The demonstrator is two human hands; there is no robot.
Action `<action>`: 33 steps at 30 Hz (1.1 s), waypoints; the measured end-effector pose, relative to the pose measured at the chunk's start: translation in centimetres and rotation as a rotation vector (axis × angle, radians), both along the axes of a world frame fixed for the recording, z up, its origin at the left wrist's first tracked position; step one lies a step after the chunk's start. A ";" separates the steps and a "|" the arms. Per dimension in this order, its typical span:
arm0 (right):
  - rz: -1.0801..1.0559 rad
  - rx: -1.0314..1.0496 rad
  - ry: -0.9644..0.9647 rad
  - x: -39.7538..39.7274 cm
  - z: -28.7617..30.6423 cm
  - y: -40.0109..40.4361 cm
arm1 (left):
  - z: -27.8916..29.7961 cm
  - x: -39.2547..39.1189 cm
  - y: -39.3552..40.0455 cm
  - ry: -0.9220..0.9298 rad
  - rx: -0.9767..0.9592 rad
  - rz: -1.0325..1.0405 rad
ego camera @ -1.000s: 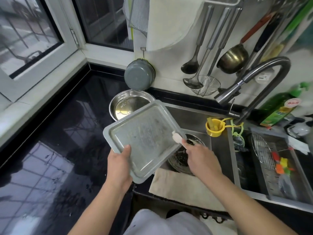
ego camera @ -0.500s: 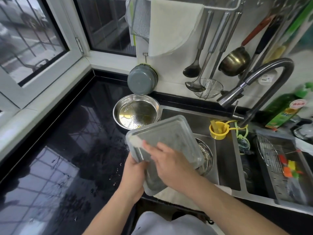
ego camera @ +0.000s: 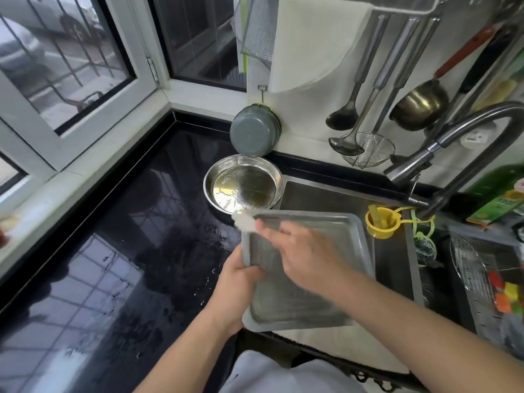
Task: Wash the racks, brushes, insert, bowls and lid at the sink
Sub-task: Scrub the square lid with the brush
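Observation:
A grey rectangular lid [ego camera: 337,251] is held over the left part of the sink [ego camera: 320,194], its hollow side up. My left hand [ego camera: 238,282] grips its left edge from below. My right hand [ego camera: 300,256] lies across the lid and pinches a small white brush [ego camera: 245,222] at the lid's far left corner. A steel bowl [ego camera: 243,184] with a little liquid stands on the black counter just beyond the lid. A wire rack [ego camera: 467,268] lies in the tray at the right.
The black counter [ego camera: 113,251] stretches left, wet with drops. The tap [ego camera: 453,143] arches over the sink at the right. A yellow strainer cup [ego camera: 380,224] sits by the sink divider. Ladles and a skimmer [ego camera: 368,148] hang on the wall, a grey pot [ego camera: 252,134] hangs above the bowl.
The lid has swung from tilted toward the left to lying flatter over the sink. My right hand has crossed from the lid's right edge to its far left corner with the brush.

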State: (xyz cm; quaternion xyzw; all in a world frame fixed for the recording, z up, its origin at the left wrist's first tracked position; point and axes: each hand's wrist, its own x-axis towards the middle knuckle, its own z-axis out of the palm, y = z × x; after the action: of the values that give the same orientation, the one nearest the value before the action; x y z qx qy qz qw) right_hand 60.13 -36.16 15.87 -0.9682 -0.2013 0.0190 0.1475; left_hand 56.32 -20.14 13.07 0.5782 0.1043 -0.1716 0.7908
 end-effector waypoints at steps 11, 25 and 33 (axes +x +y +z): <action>0.001 0.151 0.195 -2.7 -0.3 1.6 | 0.5 -0.3 1.7 0.036 -0.463 -0.088; 0.047 -0.028 0.214 -7.4 2.4 3.8 | -0.1 1.2 2.5 0.171 -0.754 0.177; -0.011 0.026 0.176 -7.4 0.8 4.9 | 0.7 2.3 2.9 0.134 -0.733 0.319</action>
State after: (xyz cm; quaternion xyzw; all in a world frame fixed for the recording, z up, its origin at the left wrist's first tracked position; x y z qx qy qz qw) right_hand 52.77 -31.28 16.68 -0.9618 -0.1827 0.1008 0.1773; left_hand 58.61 -17.27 13.72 0.2219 0.1757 -0.1099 0.9528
